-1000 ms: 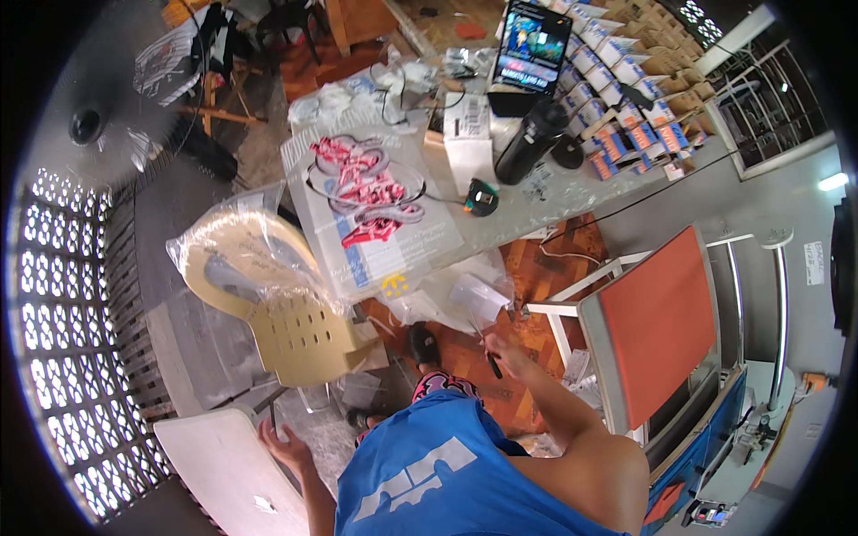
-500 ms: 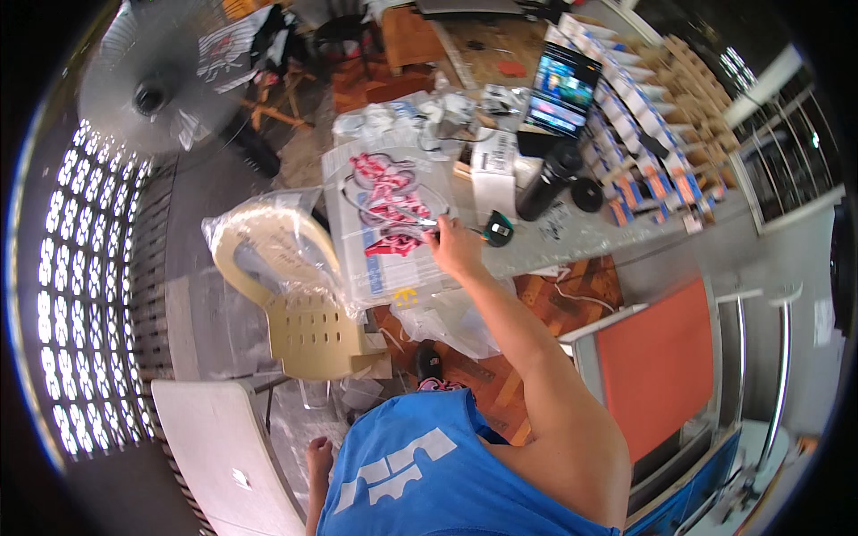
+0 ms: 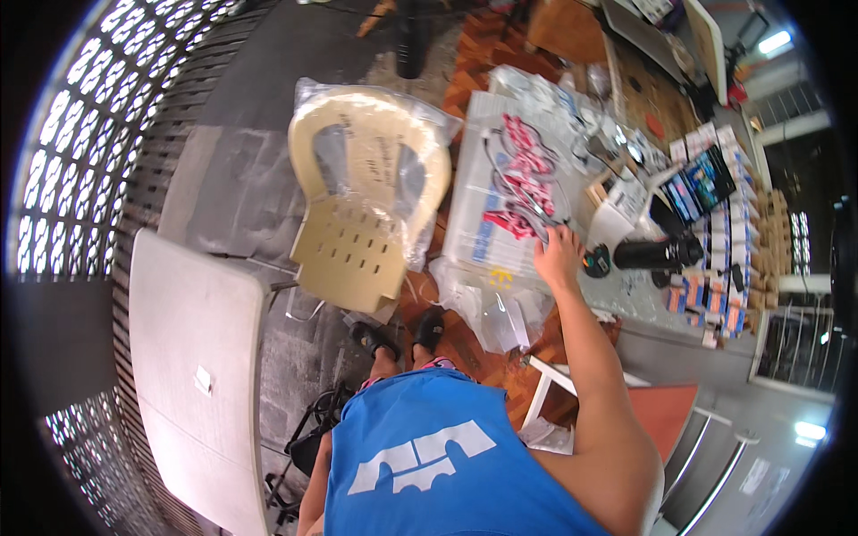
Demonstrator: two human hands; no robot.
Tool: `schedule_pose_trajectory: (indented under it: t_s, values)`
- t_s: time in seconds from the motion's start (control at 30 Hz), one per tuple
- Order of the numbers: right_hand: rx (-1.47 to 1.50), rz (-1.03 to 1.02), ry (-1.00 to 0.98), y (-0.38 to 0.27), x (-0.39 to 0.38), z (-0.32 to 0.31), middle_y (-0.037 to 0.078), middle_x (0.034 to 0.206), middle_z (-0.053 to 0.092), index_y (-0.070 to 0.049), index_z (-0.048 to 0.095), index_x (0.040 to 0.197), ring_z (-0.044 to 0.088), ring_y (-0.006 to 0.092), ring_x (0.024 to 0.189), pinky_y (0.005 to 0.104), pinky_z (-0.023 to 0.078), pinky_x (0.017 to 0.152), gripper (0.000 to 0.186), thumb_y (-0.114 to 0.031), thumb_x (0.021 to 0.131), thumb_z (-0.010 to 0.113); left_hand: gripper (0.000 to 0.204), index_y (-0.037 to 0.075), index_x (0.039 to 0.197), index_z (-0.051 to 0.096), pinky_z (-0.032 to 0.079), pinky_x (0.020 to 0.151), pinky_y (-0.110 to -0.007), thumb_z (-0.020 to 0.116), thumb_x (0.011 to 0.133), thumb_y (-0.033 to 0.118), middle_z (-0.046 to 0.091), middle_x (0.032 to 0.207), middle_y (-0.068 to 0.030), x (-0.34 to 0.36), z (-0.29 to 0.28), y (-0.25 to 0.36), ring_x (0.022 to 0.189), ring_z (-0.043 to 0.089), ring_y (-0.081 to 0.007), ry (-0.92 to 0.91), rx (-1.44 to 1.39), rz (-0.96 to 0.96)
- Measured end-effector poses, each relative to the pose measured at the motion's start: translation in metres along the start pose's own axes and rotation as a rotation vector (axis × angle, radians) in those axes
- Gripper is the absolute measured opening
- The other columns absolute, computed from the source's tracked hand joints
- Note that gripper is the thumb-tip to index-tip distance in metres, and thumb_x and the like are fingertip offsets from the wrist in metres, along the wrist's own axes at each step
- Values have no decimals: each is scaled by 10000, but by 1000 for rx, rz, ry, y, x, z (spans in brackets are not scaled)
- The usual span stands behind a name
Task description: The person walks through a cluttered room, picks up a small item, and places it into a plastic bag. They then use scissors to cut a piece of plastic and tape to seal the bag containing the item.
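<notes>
Right hand (image 3: 560, 256) has moved forward beside a jagged red, white graphic (image 3: 531, 186), fingers' grip unclear.

I see dark lettering on the wrapped cream chair (image 3: 362, 210); right of it, white plastic sheeting (image 3: 474, 179) bears blue print, too small to read.

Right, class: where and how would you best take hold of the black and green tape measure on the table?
I would grip the tape measure around its case, coming from above and the near table edge. The case looks compact and rounded, lying fairly near that edge, while the black bottle sits close on its right and the right hand on its left.
</notes>
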State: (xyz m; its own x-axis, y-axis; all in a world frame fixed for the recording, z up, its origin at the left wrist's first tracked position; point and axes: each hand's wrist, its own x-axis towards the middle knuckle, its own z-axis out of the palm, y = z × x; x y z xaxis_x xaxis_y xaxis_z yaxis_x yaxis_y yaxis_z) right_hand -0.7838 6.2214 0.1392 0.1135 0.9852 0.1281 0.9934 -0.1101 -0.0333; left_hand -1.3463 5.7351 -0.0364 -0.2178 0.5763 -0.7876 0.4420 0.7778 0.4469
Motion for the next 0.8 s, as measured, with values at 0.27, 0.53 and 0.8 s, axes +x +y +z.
schedule_pose_trajectory:
  t_s: [0.27, 0.53, 0.8]
  values:
    - [701, -626, -276, -159, -117, 39, 185, 1002, 634, 15, 652, 1008, 599, 363, 964, 436, 492, 849, 204, -88, 831, 648, 319, 31, 1084, 645, 521, 812, -459, 571, 907, 286, 683, 1000, -196, 10, -82, 185, 921, 653, -352, 460, -126, 227]
    - [607, -1494, -786, -276, -134, 20, 162, 894, 671, 24, 665, 972, 662, 268, 795, 374, 531, 711, 180, -105, 847, 648, 356, 61, 1073, 698, 521, 881, -422, 559, 832, 283, 693, 1065, -187, -154, 103, 106, 997, 667, -348, 937, -712, -273]
    - [591, -1495, -796, -362, -233, -24, 153, 862, 701, 5, 683, 976, 681, 251, 767, 357, 535, 722, 176, -117, 855, 644, 371, 52, 1087, 723, 498, 949, -387, 675, 738, 170, 662, 1191, -187, -256, 392, 16, 1157, 621, -321, 344, -1163, -1262]
